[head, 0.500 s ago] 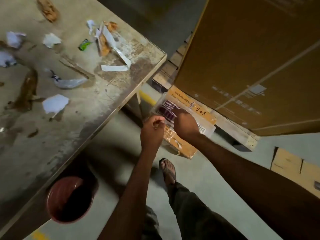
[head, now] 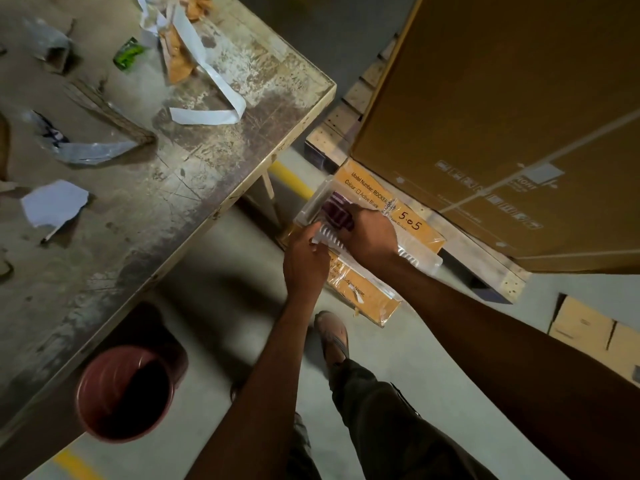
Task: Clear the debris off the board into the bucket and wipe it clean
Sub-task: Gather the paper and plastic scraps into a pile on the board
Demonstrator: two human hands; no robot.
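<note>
At centre frame the left hand [head: 306, 259] and right hand [head: 372, 233] grip a clear plastic packet [head: 420, 252], apparently with something purple inside. Debris, including a white strip [head: 207, 116], litters the board [head: 221, 161] at upper left; the red bucket [head: 126, 393] stands at lower left.

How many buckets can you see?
1. The red bucket sits on the floor beside the near edge of the board. Others could be hidden under it.
</note>
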